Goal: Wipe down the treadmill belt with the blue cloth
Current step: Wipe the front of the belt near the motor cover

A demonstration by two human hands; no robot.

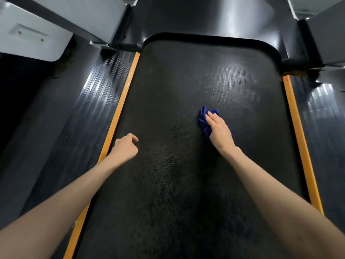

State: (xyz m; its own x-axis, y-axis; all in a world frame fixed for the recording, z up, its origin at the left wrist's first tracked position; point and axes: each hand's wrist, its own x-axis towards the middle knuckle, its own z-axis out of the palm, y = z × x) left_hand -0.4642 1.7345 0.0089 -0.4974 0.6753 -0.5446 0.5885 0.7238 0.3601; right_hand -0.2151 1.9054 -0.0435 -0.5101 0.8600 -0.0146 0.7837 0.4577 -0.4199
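Left forearm point(65, 199): bare, reaching from the bottom left corner up across the belt's left edge.
Right forearm point(280, 193): bare, reaching from the bottom right corner over the right half of the belt.
Belt point(177, 81): black and finely textured, running up the middle to a rounded far end; a pale sheen shows on its far right part.
Left hand point(125, 148): back up, over the belt just inside its left edge. The fingers are loosely curled, the forefinger pokes forward a little, and it holds nothing. Whether it touches the belt cannot be told.
Right hand point(218, 129): palm down on the right half of the belt, farther up than the left hand, fingers straight and together, pressing flat on the cloth.
Cloth point(203, 122): blue and bunched, lying on the belt under the right hand, sticking out past the fingertips and along the thumb side.
Orange strips point(119, 113): one along each long edge of the belt.
Ribbed side rails point(84, 109): dark, outside the orange strips.
Cover point(205, 21): dark and glossy, beyond the belt's far end.
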